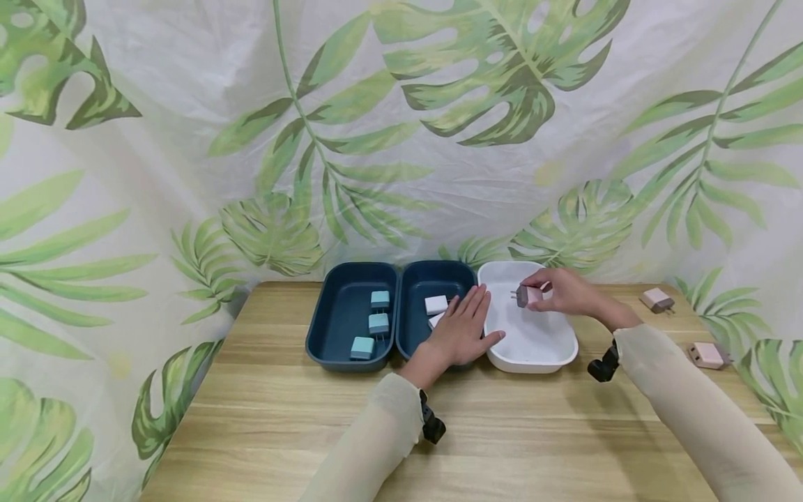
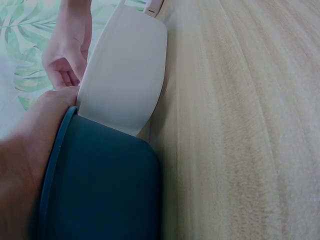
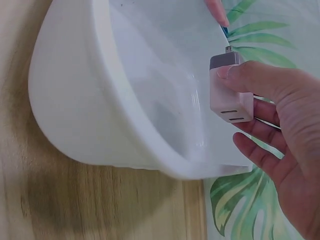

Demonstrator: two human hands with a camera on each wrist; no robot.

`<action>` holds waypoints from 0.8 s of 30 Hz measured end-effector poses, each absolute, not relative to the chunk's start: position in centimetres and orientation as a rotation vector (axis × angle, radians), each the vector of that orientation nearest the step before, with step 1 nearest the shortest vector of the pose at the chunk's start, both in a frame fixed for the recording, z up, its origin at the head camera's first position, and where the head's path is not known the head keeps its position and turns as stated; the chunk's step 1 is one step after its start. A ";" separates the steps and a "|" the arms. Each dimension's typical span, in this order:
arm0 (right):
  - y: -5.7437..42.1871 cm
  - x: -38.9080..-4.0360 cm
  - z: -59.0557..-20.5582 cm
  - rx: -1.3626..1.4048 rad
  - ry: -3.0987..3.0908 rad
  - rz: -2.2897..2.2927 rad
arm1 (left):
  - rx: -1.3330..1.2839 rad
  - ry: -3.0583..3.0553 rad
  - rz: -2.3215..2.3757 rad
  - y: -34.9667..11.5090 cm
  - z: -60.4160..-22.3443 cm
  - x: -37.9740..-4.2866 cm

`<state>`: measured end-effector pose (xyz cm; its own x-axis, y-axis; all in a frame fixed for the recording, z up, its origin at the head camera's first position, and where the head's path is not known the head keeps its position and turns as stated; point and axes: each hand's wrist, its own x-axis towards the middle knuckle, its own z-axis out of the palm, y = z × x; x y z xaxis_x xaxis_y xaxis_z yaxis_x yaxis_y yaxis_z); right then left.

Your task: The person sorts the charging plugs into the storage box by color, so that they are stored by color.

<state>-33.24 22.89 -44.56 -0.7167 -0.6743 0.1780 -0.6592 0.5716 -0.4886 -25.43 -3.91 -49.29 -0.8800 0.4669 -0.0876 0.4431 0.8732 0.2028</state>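
Over the white bin [image 1: 533,341], my right hand [image 1: 567,293] pinches a pink and grey USB wall charger [image 3: 231,92] between thumb and fingers. Its prongs point left in the head view, and two USB slots show in the right wrist view. My left hand [image 1: 458,331] lies with straight fingers across the right side of the middle dark blue bin [image 1: 414,348], by the white bin's edge. White chargers [image 1: 436,305] sit in that middle bin, partly hidden by the left hand. The left dark blue bin [image 1: 335,314] holds light blue chargers [image 1: 362,348] along its right side.
Two more pink and grey chargers lie on the wooden table at the right: one charger [image 1: 655,300] farther back, another charger [image 1: 705,354] nearer the right edge. A leaf-patterned cloth [image 1: 376,174] hangs behind the bins, which stand side by side along the table's back.
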 end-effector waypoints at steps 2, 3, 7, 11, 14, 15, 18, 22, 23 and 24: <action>22.7 -33.4 -44.6 -1.176 2.753 -0.853 | 0.711 2.905 0.265 -3.9 -49.3 -25.6; 22.6 -33.5 -44.7 -1.178 2.754 -0.853 | 0.710 2.908 0.260 -3.9 -49.4 -25.6; 22.1 -33.9 -45.0 -1.186 2.763 -0.833 | 0.705 2.902 0.243 -3.9 -49.4 -25.6; 21.6 -34.1 -45.3 -1.189 2.760 -0.809 | 0.704 2.899 0.231 -3.9 -49.4 -25.6; 21.1 -34.2 -45.5 -1.189 2.741 -0.812 | 0.706 2.897 0.228 -3.8 -49.5 -25.6; 21.0 -34.2 -45.6 -1.190 2.736 -0.814 | 0.706 2.896 0.227 -3.8 -49.5 -25.6; 20.6 -34.4 -45.8 -1.180 2.735 -0.811 | 0.706 2.896 0.222 -3.9 -49.5 -25.6; 20.3 -34.7 -46.2 -1.179 2.725 -0.821 | 0.709 2.894 0.236 -4.0 -49.4 -25.6; 20.2 -34.8 -46.3 -1.181 2.719 -0.826 | 0.711 2.892 0.239 -4.0 -49.3 -25.5; 20.2 -34.9 -46.4 -1.187 2.715 -0.832 | 0.711 2.892 0.241 -4.0 -49.3 -25.5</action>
